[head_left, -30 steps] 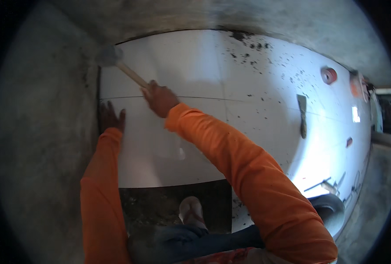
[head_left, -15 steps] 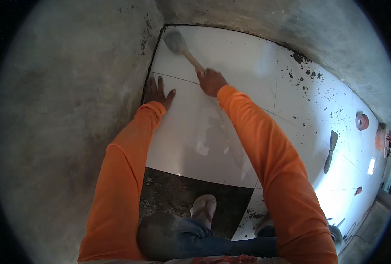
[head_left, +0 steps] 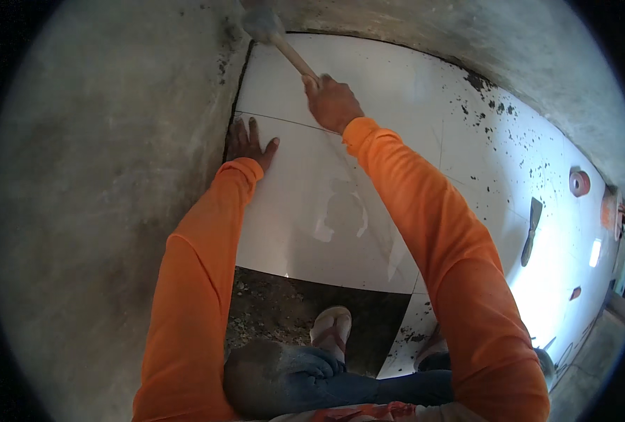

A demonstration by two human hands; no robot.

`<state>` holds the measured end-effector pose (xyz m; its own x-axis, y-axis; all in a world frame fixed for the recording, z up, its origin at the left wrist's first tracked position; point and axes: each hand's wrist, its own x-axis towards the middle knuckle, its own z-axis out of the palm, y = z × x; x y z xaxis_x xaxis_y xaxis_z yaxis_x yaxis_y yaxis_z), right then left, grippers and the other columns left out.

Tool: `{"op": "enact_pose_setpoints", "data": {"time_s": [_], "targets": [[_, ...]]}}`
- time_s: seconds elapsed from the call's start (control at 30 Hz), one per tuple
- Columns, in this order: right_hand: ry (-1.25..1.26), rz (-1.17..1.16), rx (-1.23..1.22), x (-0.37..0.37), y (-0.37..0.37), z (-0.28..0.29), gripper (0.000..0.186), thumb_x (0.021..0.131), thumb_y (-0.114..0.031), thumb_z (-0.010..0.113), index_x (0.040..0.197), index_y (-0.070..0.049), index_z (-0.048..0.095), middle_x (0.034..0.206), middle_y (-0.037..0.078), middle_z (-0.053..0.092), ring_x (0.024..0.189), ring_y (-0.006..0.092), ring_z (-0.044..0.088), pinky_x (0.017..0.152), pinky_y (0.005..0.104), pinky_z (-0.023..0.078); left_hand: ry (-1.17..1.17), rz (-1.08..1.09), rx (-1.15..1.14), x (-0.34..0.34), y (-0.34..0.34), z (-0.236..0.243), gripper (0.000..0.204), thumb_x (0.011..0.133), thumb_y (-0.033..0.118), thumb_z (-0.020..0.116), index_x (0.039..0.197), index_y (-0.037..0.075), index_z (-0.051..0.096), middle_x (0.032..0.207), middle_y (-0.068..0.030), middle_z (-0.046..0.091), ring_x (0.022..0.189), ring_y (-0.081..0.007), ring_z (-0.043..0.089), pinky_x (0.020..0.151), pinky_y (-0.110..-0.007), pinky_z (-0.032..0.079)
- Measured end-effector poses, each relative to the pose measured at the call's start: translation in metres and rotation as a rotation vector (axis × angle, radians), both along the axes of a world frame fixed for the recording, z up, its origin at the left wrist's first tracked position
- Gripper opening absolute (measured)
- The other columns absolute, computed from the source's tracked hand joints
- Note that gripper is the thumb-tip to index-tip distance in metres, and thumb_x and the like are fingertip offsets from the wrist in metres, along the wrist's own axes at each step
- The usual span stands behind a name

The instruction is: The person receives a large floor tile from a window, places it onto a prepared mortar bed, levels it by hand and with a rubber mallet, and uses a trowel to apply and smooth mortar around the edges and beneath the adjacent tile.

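My right hand [head_left: 333, 104] grips the wooden handle of a mallet [head_left: 296, 58] with a dark, rounded head. The head is at the far left corner, near where the two walls meet, and looks raised off the floor; it is slightly blurred. My left hand [head_left: 251, 146] lies flat with fingers spread on a large white floor tile [head_left: 291, 204], close to the left wall. A thin joint divides this tile from another white tile [head_left: 368, 77] beyond it. Wet-looking marks show on the nearer tile.
Bare rough ground [head_left: 277, 306] lies before the tile, with my sandalled foot [head_left: 331, 327] on it. Grey walls [head_left: 115, 176] rise at left and back. Dark mortar crumbs [head_left: 477, 83], a flat-bladed trowel [head_left: 532, 232] and a reddish tape roll [head_left: 579, 183] are on the tiles at right.
The mallet has swung up and away toward the far corner, off the far tile. My right hand rose slightly with it, while my left hand stayed on the tile.
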<state>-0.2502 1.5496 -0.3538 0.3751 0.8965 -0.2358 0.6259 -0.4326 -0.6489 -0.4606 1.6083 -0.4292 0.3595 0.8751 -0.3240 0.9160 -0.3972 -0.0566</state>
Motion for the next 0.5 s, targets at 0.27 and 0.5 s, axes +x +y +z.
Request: {"op": "enact_pose_setpoints", "data": {"time_s": [0.27,0.5], "targets": [[-0.026,0.06,0.157,-0.006,0.014,-0.019,0.046,0.096,-0.04,0.035,0.1,0.003,0.049,0.084,0.024,0.062,0.079,0.0393,0.064,0.072,0.0471,0.052,0.057,-0.026,0.08,-0.005,0.005,-0.01,0.084,0.085,0.068,0.027,0.147,0.015,0.005,0.152,-0.0155,0.002,0.14,-0.0319,0.002,0.113,-0.043,0.007],[0.086,-0.016,0.141,-0.032,0.011,0.012,0.045,0.097,-0.039,0.035,0.102,0.003,0.049,0.085,0.022,0.061,0.076,0.0372,0.063,0.072,0.0452,0.05,-0.014,-0.015,0.104,-0.037,0.022,-0.016,0.085,0.084,0.065,0.037,0.147,0.014,0.01,0.152,-0.0161,0.005,0.14,-0.0335,0.004,0.113,-0.045,0.009]]}}
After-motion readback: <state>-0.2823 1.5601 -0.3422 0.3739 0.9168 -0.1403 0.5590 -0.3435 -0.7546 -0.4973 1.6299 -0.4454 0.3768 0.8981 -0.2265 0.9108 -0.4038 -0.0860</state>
